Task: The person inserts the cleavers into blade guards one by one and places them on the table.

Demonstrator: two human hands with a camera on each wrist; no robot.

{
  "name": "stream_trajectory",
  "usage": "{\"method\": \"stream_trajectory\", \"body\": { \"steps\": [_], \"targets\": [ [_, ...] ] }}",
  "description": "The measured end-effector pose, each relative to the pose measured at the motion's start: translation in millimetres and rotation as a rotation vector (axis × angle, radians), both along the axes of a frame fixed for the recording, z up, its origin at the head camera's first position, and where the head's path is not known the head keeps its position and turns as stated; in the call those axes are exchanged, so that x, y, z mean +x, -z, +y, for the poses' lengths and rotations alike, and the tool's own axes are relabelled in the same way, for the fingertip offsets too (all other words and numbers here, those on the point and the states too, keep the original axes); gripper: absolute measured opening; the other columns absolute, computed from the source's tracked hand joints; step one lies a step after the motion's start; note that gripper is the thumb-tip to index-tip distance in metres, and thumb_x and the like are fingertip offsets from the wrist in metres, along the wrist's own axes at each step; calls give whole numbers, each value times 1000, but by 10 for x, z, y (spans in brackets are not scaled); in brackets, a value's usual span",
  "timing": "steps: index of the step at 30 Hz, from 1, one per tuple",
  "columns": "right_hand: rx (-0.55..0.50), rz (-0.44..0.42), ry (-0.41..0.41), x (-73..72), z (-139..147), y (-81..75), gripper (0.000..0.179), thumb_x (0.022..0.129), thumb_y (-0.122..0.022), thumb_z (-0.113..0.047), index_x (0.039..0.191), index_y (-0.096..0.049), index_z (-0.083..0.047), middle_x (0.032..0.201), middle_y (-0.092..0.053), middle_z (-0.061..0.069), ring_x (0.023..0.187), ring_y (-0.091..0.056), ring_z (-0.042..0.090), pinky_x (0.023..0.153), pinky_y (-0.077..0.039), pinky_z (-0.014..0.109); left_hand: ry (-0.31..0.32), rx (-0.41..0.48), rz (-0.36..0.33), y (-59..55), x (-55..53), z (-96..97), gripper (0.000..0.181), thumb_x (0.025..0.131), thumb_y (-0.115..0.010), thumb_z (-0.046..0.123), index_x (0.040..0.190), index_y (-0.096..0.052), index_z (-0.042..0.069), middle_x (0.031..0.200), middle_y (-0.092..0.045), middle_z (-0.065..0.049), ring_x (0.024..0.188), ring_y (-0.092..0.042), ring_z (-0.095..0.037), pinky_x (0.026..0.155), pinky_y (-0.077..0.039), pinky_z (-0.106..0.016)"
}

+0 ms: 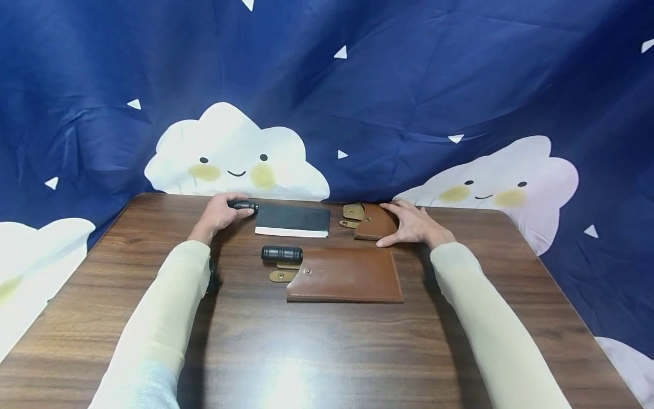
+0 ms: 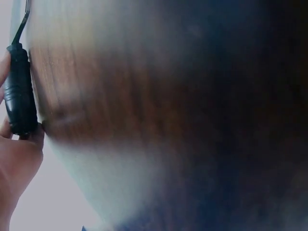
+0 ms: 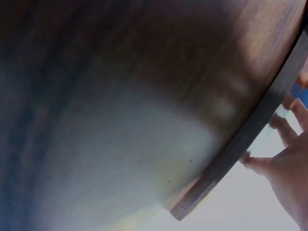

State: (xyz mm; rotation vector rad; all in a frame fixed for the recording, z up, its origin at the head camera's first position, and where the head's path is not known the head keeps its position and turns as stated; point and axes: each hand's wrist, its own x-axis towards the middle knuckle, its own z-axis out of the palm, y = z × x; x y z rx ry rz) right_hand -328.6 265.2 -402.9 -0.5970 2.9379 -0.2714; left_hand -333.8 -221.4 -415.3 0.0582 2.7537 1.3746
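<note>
My left hand (image 1: pixel 217 216) holds a black grooved cylinder (image 1: pixel 243 205) at the back of the table. In the left wrist view, fingertips lie on both sides of this cylinder (image 2: pixel 20 91); a thin dark line runs up from its end. Beside it lies a black notebook (image 1: pixel 293 217) with a white front edge. With fingers spread, my right hand (image 1: pixel 414 224) rests over the right end of a small brown leather pouch (image 1: pixel 373 221). Its fingertips (image 3: pixel 248 159) show past a dark edge (image 3: pixel 231 149) in the right wrist view.
A larger brown leather pouch (image 1: pixel 352 275) lies nearer, its tan strap (image 1: pixel 283 276) pointing left. Another black grooved cylinder (image 1: pixel 282 254) sits at its upper left. Behind the wooden table (image 1: pixel 240 352) hangs a blue curtain (image 1: pixel 368 102) with cloud prints.
</note>
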Motion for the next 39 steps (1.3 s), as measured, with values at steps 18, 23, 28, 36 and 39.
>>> {"method": "stream_trajectory", "body": {
  "steps": [18,23,28,36,39],
  "targets": [
    [-154,27,-59,34,-3,-9,109,61,-91,-61,144,-49,-6,140,-55,15,129,-49,36,108,-37,53,65,-177,30,56,15,-16,47,99,-68,19,141,-56,1,143,-51,-26,123,-49,-40,106,-38,-53],
    [-187,59,-96,12,-4,-68,102,62,-91,-61,139,-52,-7,131,-59,12,120,-54,32,105,-40,49,60,-152,34,17,33,-36,42,98,-69,18,135,-60,0,139,-55,-25,118,-50,-39,102,-39,-51],
    [-164,105,-153,57,-25,-76,104,61,-90,-64,139,-53,-6,131,-61,14,122,-54,35,104,-40,52,69,-95,46,-4,67,-46,37,97,-71,17,129,-64,0,128,-59,-24,104,-53,-34,87,-44,-43],
    [-130,144,-166,119,-50,-64,105,60,-87,-69,139,-54,-8,135,-59,13,126,-50,36,106,-36,55,90,104,67,33,67,-98,38,92,-76,10,123,-63,-7,109,-64,-23,76,-57,-15,66,-50,-27],
    [-118,146,-156,123,-65,-77,106,60,-86,-70,141,-52,-10,138,-57,13,128,-48,36,107,-34,56,98,146,44,-27,105,-95,40,93,-75,11,124,-60,-9,113,-63,-23,81,-57,-13,72,-49,-24]
  ]
}}
